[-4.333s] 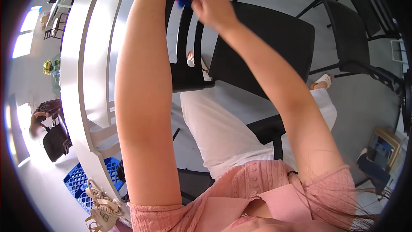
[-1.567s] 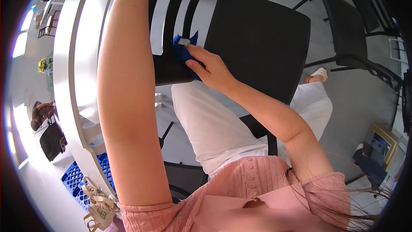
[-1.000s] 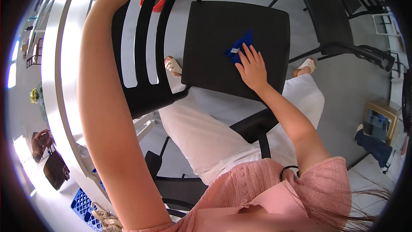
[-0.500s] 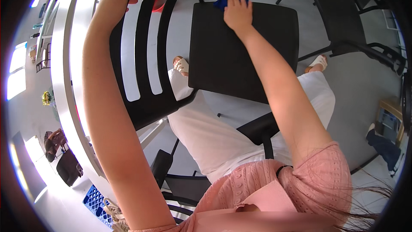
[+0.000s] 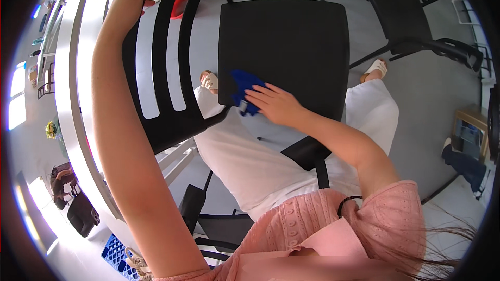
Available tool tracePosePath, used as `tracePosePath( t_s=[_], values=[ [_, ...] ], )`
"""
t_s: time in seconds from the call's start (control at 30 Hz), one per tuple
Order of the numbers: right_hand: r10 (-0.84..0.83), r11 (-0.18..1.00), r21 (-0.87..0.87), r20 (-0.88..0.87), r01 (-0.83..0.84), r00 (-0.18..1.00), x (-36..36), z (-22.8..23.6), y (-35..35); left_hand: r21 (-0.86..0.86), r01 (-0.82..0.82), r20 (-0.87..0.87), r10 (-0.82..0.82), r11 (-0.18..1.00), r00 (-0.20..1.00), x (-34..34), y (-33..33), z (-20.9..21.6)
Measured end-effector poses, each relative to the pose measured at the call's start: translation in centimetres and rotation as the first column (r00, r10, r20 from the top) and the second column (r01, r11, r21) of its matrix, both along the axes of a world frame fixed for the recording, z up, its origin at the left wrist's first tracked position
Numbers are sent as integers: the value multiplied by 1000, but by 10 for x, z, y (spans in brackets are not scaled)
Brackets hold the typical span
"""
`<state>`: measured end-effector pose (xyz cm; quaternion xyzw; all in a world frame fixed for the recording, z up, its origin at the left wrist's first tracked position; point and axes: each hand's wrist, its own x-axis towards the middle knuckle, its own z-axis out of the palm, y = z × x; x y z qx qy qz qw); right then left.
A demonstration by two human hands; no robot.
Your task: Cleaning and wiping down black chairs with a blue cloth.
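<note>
A black chair stands in front of me, its flat seat (image 5: 286, 41) facing up and its slatted backrest (image 5: 160, 67) on the left. My left hand (image 5: 126, 10) is closed around the top of that backrest, fingers curled over the rail. A dark blue cloth (image 5: 244, 86) lies over the seat's near left corner, partly hanging past the edge, with a small white tag showing. My right hand (image 5: 278, 105) presses on the cloth, fingers stretched over it toward the left. Its palm side is hidden.
A white table (image 5: 78, 73) runs along the left side. Beyond the backrest a red bin (image 5: 180, 5) sits on the floor. Another black chair (image 5: 390, 5) stands at the far right. At the lower left is a blue crate (image 5: 117, 257), and another person (image 5: 62, 179) appears there.
My right hand has drawn the blue cloth from the far edge of the seat to its near left corner. My left hand keeps its hold on the backrest. The view shifts slightly.
</note>
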<state>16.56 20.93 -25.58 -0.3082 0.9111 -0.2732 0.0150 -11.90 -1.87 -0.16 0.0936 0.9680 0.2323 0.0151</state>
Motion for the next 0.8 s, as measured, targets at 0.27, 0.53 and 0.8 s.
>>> tracePosePath(
  t_s=[0.27,0.53,0.8],
  values=[
    [-348,872,330,-99,361,932,-13,4,164,-20,-4,40,5,1000,999,-8,-2,-2],
    [-864,416,212,-212,884,457,-188,-36,149,-12,-57,83,57,998,995,-18,-12,-6],
    [-575,787,74,-271,612,772,-186,-34,-14,28,-38,67,36,999,997,5,10,2]
  ],
)
